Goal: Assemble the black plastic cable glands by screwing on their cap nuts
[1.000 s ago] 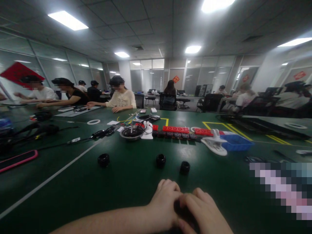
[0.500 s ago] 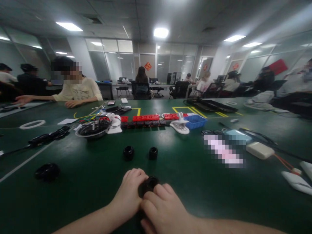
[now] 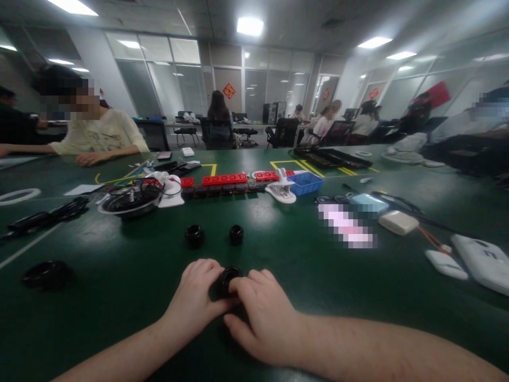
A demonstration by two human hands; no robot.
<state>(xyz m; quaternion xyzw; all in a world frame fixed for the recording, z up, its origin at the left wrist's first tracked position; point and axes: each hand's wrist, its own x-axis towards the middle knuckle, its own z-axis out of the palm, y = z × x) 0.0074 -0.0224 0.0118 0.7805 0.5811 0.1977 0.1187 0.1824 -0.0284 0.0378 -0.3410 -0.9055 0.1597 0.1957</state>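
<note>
My left hand (image 3: 195,293) is closed on the left side of a glossy black cylindrical part with a round hole in its top (image 3: 230,274). My right hand (image 3: 267,313) grips the same part from the right, fingers at its rim and thumb lower down; its underside is hidden by the hands. Just beyond stand two similar black ring-shaped parts, a wider one (image 3: 194,236) and a smaller one (image 3: 236,234). A larger black ring-shaped piece (image 3: 47,275) lies on the green table far to the left.
Across the table runs a row of red and black blocks (image 3: 225,180), with a white clip (image 3: 281,190) and blue bin (image 3: 307,183) beside it. A bowl of cables (image 3: 131,204) sits left. Glasses, a beige case (image 3: 398,222) and a white device (image 3: 483,262) lie right. A person (image 3: 99,132) sits opposite.
The view has shifted, so the table's things appear farther left and higher. Both hands stay on the black part; my right thumb now shows more apart from my fingers.
</note>
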